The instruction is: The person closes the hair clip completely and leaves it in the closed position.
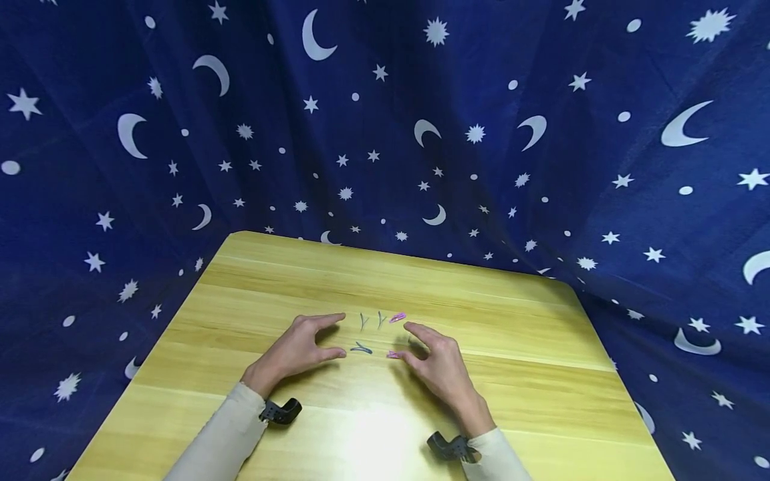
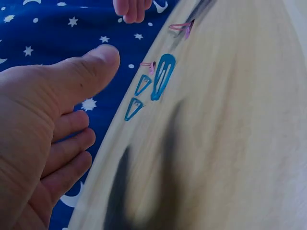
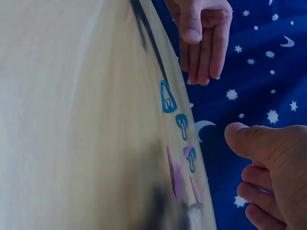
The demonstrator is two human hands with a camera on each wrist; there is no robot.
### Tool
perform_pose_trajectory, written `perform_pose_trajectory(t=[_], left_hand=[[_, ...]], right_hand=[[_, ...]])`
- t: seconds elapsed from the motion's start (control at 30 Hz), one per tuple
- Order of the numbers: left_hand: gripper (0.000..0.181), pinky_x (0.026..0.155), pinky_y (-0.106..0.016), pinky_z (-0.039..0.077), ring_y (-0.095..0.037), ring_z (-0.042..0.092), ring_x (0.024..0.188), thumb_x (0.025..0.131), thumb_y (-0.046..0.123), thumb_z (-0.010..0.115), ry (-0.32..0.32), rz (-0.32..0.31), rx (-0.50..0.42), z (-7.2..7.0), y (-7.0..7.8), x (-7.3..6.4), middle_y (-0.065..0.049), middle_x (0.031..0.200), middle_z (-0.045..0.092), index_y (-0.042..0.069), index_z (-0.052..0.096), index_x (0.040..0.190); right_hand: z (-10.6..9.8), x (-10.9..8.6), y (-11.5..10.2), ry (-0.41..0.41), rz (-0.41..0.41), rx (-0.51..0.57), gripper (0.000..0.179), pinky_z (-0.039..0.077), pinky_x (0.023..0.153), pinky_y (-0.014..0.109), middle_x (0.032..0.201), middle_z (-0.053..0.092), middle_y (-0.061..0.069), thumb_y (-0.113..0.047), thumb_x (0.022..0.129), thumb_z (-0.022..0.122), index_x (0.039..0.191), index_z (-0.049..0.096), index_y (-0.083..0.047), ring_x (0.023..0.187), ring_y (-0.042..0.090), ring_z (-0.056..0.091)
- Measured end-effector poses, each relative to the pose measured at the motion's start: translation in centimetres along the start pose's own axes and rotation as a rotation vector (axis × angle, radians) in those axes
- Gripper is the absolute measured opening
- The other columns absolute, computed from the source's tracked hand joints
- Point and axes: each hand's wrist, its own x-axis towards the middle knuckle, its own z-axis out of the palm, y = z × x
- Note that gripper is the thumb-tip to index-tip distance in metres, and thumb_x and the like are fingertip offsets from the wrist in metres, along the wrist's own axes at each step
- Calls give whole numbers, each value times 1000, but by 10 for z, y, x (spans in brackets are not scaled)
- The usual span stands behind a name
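Several snap hair clips lie on the wooden table between the two hands. Nearest the left hand (image 1: 301, 344) is a larger blue hair clip (image 1: 361, 348), with two smaller blue clips (image 2: 143, 85) behind it. A pink hair clip (image 1: 398, 317) lies beyond the right hand's fingertips. Another pink clip (image 1: 394, 355) shows beside the right thumb; in the right wrist view the right hand (image 3: 273, 167) appears apart from the clips. A pale clip (image 3: 195, 213) is partly seen near the right hand. Both hands hover, thumbs spread from fingers, holding nothing.
The light wooden table (image 1: 529, 401) has its far edge against a dark blue curtain (image 1: 385, 133) with moons and stars. A black band (image 1: 281, 411) is on the left wrist and another black band (image 1: 448, 446) on the right.
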Motion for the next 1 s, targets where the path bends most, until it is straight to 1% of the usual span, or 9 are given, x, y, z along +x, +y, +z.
perform_pose_trajectory(t=[0.13, 0.33, 0.47, 0.6, 0.8, 1.0], left_hand=[[69, 116, -49, 53, -34, 65, 140, 91, 26, 92, -8, 12, -2, 7, -2, 1, -15, 149, 68, 2, 65, 150], [61, 114, -48, 55, -32, 68, 137, 93, 23, 90, -12, 30, -5, 16, -2, 1, -14, 146, 71, 3, 68, 146], [55, 113, -46, 56, -32, 70, 134, 93, 19, 89, -11, 44, -13, 21, -2, 2, -15, 143, 73, 2, 71, 143], [50, 111, -45, 58, -31, 72, 131, 94, 16, 88, -4, 59, -3, 26, -3, 2, -15, 140, 74, 2, 72, 140], [45, 110, -44, 59, -29, 73, 129, 96, 13, 86, 6, 57, 8, 30, -2, 4, -14, 138, 76, 4, 74, 138], [38, 108, -43, 60, -29, 75, 126, 97, 11, 84, -1, 70, 29, 34, -2, 6, -15, 134, 77, 5, 77, 134]], right_hand=[[7, 0, -3, -14, -14, 22, 55, 62, 103, 42, 129, 79, 16, -21, 83, 98, 130, 77, 0, 121, 33, 77], [19, -2, -7, -60, 29, 49, 47, 63, 102, 42, 129, 80, 13, -17, 88, 94, 130, 78, -4, 119, 28, 78], [25, -3, -10, -88, 46, 63, 44, 64, 100, 39, 127, 81, 11, -15, 89, 93, 129, 79, -5, 114, 23, 79], [32, -3, -12, -94, 37, 62, 42, 64, 99, 38, 125, 82, 8, -15, 89, 93, 128, 79, -6, 113, 21, 79], [40, -1, -17, -96, -19, 28, 38, 64, 99, 41, 121, 82, 7, -14, 88, 93, 124, 81, -6, 113, 23, 79], [46, 1, -20, -125, -12, 16, 34, 64, 98, 42, 118, 83, 6, -13, 89, 92, 121, 81, -7, 111, 22, 79]])
